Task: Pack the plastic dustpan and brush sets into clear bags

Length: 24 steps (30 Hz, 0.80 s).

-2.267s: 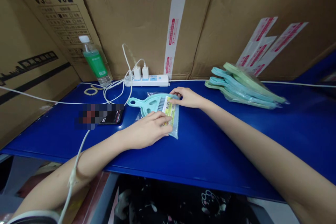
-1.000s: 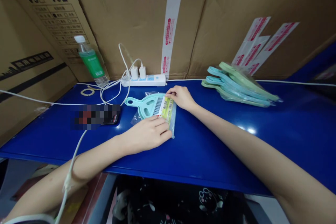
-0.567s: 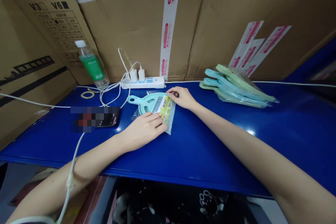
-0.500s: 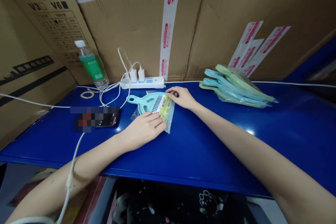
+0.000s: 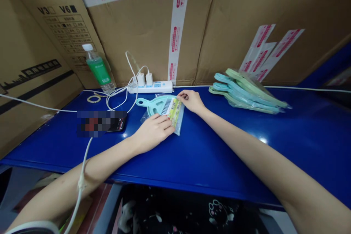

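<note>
A mint-green dustpan (image 5: 155, 106) with a small brush (image 5: 166, 106) lies in a clear plastic bag on the blue table, its looped handle pointing left. A yellow-green and white label (image 5: 175, 109) lies across its wide end. My left hand (image 5: 154, 131) rests over the near side of the pack, its bent fingers closed on the label's near end; the thumb is mostly hidden. At the far end, the thumb and fingers of my right hand (image 5: 192, 101) pinch the label's corner at the bag's edge.
More bagged dustpans (image 5: 244, 91), light green and blue, are stacked at the back right. Left of the pack are a phone (image 5: 117, 122), white cables, a power strip (image 5: 159, 87), a beaded bracelet (image 5: 93, 98) and a bottle (image 5: 100, 71). Cardboard (image 5: 142, 29) walls the back.
The camera view has shifted slightly, so the scene sits a little further right. Both hands stay on the pack and its label with hardly any movement.
</note>
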### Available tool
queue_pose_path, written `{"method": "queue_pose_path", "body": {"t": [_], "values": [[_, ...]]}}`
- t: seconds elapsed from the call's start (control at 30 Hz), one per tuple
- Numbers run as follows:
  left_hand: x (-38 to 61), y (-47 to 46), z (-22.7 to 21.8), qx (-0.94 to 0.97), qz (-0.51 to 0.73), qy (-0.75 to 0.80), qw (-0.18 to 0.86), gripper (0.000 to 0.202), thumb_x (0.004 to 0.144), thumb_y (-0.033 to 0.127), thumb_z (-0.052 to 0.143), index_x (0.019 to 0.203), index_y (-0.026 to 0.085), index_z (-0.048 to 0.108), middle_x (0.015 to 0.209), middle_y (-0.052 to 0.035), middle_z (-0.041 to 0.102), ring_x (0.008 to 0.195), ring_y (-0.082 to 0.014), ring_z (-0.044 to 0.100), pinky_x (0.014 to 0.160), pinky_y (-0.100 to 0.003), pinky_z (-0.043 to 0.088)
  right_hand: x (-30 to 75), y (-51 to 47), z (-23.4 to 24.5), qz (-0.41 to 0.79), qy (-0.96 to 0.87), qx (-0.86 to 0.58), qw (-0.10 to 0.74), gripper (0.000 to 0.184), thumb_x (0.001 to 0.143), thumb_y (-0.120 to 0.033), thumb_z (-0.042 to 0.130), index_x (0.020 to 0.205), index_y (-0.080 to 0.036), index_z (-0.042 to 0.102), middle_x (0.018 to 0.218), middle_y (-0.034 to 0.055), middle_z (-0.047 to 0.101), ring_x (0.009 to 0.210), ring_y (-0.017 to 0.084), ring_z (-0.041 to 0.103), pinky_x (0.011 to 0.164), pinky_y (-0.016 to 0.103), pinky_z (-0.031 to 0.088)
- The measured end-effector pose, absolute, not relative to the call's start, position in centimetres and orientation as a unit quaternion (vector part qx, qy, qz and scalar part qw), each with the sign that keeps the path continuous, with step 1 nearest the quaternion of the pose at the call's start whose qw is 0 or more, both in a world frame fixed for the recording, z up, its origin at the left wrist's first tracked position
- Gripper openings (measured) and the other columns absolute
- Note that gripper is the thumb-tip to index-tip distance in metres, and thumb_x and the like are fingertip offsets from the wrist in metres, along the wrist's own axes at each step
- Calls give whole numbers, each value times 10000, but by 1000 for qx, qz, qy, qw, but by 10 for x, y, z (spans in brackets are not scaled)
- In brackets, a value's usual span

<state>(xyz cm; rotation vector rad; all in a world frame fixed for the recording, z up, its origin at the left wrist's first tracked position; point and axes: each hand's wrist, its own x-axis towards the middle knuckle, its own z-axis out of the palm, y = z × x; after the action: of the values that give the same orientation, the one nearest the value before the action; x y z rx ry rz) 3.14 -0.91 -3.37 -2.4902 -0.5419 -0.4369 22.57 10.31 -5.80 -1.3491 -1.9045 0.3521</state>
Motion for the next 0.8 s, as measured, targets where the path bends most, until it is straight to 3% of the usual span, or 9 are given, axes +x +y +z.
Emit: {"method": "queue_pose_path", "body": {"t": [0.5,0.6,0.7,0.8], "values": [[28,7,-42,-912,-179,-289,230,210,935,142,429,907,169,635,773,-20,605,685,-140,597,557,-233,454,225,104,-66,83,-759,-511,395,263,757,-191,533,1015,-186,586,1004,110,600,919,233,589,830,391,473],[26,7,-42,-914,-164,-308,205,215,938,149,418,944,173,631,809,-23,610,712,-136,615,547,-215,472,226,103,-65,73,-761,-519,382,273,753,-216,540,1024,-179,553,901,93,606,861,243,576,770,388,463],[24,8,-42,-920,-156,-309,185,223,919,114,414,1001,169,614,878,-40,623,788,-148,631,605,-230,515,226,102,-64,64,-770,-522,361,178,761,-227,532,936,-209,554,693,21,574,742,234,552,691,364,431],[23,9,-41,-930,-160,-289,161,240,910,97,406,1064,148,582,948,-66,628,866,-167,632,682,-268,546,225,100,-63,54,-783,-520,338,79,776,-211,516,833,-225,570,622,-1,553,686,214,524,663,334,394]]}}
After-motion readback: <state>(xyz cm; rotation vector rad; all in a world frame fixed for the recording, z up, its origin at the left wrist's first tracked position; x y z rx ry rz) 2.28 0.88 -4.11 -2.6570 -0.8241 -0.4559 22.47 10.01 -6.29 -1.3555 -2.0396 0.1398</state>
